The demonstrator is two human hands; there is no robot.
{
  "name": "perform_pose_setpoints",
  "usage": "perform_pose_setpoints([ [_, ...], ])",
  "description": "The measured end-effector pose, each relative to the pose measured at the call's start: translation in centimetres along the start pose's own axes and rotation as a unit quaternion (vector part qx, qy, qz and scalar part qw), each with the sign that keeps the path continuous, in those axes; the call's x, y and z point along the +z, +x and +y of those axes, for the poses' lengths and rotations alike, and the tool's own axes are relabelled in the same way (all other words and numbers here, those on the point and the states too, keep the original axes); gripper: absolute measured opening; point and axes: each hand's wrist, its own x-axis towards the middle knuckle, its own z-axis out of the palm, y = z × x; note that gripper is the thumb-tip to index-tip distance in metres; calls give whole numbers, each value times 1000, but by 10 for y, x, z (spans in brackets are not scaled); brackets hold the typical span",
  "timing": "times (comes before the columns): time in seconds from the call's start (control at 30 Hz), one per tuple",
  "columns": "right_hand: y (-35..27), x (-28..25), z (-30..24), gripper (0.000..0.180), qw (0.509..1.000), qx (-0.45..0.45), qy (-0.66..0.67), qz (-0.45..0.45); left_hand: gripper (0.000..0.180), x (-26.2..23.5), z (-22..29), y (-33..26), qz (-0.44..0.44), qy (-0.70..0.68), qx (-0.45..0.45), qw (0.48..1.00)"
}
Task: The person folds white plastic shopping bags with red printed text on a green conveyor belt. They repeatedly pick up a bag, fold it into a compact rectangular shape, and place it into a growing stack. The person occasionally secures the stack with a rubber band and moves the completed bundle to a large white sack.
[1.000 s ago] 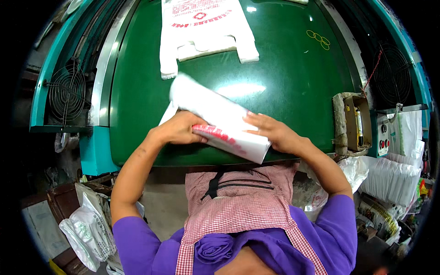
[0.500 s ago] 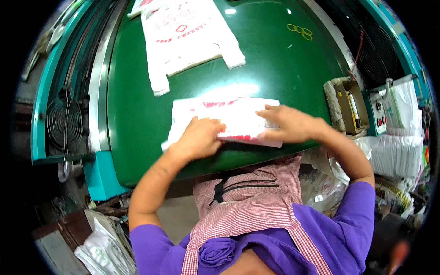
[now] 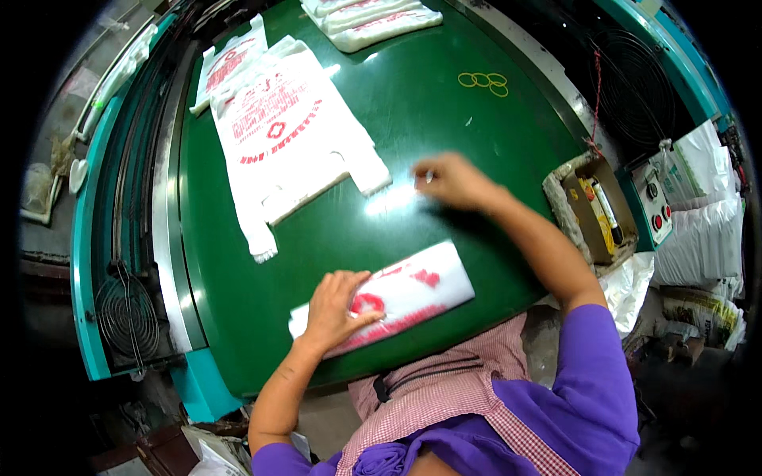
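A folded bundle of white plastic bags (image 3: pixel 432 287) with red print lies on the green table near its front edge. My left hand (image 3: pixel 332 311) holds the bundle down at its left end, thumb across the top and fingers over the far side. My right hand (image 3: pixel 454 182) is off the bundle, above the table farther back. Its fingers are curled but smeared by motion, and a small pale spot shows between them; I cannot tell whether that is an object or glare. Beyond it lie several yellow rubber bands (image 3: pixel 498 84), partly overlapping.
Flat white handled bags (image 3: pixel 290 119) with red print lie on the green table's left side, a stack of white bags (image 3: pixel 373 32) at the back. At the right edge stand an open box (image 3: pixel 599 230) holding a marker and a control box (image 3: pixel 657 216) with buttons. Metal rails flank the table.
My right hand has lifted off the bundle and moved farther back over the table. The bundle now looks narrower, with my left hand still on it. The whole view has shifted.
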Motion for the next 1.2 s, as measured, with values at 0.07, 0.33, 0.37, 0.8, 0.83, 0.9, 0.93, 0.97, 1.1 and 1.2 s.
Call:
perform_pose_setpoints([
  [0.07, 60, -47, 54, 38, 976, -14, 23, 215, 66, -4, 8, 5, -101, -29, -49, 993],
  [0.33, 95, -86, 76, 25, 922, 147, -249, 258, 47, 3, 29, -30, -74, -259, -174, 947],
  [0.37, 85, -79, 57, 25, 930, 115, -196, 290, 48, 4, 29, -34, -24, -288, -179, 940],
  [0.8, -105, 62, -124, 20, 748, 152, 638, 101, 50, 1, 61, -10, 88, -771, -52, 629],
  [0.83, -103, 59, -115, 18, 683, 133, 710, 106, 51, 3, 59, -19, 65, -810, -36, 582],
  [0.9, -100, 39, -103, 21, 624, 53, 769, 128, 53, 0, 48, -37, 81, -762, -41, 642],
  [0.93, -101, 23, -113, 22, 673, -24, 736, 61, 54, -4, 39, -49, 90, -733, -48, 673],
  [0.97, -107, 5, -128, 19, 725, -38, 688, -23, 59, -8, 22, -59, 104, -607, -56, 786],
  [1.1, -118, 36, -173, 18, 869, -344, 191, -300, 44, -31, -5, -88, 123, -282, -220, 926],
  [1.2, -111, 76, -168, 18, 904, -250, 120, -324, 28, -43, -43, -107, 305, -496, -193, 790],
])
